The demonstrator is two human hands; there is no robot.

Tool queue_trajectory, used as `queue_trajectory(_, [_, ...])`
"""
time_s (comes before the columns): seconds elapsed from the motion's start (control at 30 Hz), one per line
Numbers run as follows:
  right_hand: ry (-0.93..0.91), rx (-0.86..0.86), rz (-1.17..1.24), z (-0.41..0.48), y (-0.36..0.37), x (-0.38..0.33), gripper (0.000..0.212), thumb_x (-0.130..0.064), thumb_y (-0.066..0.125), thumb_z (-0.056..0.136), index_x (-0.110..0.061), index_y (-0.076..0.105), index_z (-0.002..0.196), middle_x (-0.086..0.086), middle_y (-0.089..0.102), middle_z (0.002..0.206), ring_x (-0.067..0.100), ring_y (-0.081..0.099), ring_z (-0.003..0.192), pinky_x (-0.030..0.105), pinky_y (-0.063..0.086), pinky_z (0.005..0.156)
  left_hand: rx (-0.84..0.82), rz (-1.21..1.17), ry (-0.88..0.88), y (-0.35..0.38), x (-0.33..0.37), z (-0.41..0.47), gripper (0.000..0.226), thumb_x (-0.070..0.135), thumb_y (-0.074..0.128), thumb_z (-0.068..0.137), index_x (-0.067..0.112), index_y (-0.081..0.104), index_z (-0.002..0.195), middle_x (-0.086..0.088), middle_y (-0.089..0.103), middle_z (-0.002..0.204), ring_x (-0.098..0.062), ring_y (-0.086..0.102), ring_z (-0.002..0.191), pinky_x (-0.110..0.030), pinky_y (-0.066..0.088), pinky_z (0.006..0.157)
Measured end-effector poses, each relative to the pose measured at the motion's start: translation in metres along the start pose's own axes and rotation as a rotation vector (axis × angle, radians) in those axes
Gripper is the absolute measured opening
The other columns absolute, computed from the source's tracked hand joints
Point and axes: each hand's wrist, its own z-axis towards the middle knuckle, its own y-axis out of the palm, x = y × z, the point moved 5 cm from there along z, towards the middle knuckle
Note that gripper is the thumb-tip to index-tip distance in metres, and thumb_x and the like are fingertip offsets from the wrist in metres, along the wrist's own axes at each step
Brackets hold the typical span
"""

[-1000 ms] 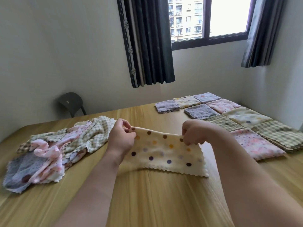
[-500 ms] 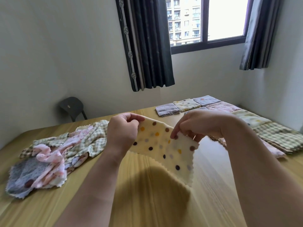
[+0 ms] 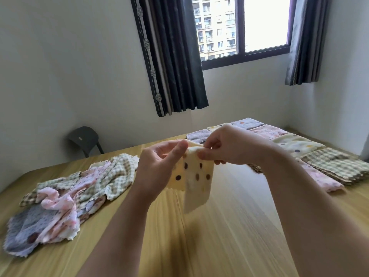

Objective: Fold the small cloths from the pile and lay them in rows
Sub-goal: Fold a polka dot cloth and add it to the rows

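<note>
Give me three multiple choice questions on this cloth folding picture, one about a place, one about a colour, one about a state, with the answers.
1. Where does the unfolded pile lie on the table?
A) beside the window
B) at the right edge
C) left of the left hand

2. What colour is the dotted cloth?
A) cream with dark dots
B) plain blue
C) red stripes

3. How is the dotted cloth held?
A) lying flat, untouched
B) hanging, pinched by the left hand and the right hand
C) by one hand alone

Answers:
1 C: the pile sits left of that hand.
2 A: brown dots show on cream fabric.
3 B: both hands' fingers grip its top edge.
</note>
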Motion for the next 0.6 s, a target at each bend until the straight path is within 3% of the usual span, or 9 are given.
queue_trajectory(0.13, [-0.003,0.065,-0.048,0.0036,-0.0022,0.0005,0.027,-0.052,0.068,0.090,-0.029,0.074,0.078,-0.010,0.063,0.068,0.001,0.051,0.049,0.011,0.033,0.042,-0.066,-0.008,0.039,0.0049,-0.0021,-0.0004,0.046,0.060,0.071,0.079,0.023,0.079,0.105,0.002,0.078,0.104,-0.020,0.074,0.097,-0.044,0.059,0.085])
queue_trajectory(0.33, [0.025,0.074,-0.051,0.0039,-0.0024,0.0031,0.028,-0.052,0.068,0.091,-0.027,0.074,0.079,-0.008,0.056,0.063,0.003,0.045,0.044,0.011,0.029,0.038,0.100,0.060,0.011,0.0055,-0.0043,0.0007,0.009,0.034,0.080,0.085,0.028,0.079,0.092,0.010,0.078,0.089,-0.011,0.073,0.085,-0.045,0.062,0.078])
queue_trajectory(0.6, [0.058,-0.055,-0.083,0.0019,0.0028,0.0059,0.021,-0.056,0.070,0.087,-0.035,0.072,0.090,-0.012,0.055,0.068,0.003,0.049,0.054,0.011,0.035,0.044,0.174,0.038,0.046,0.0011,-0.0060,0.0024,0.006,0.019,0.079,0.088,0.023,0.077,0.092,0.006,0.076,0.086,-0.011,0.071,0.078,-0.024,0.058,0.064])
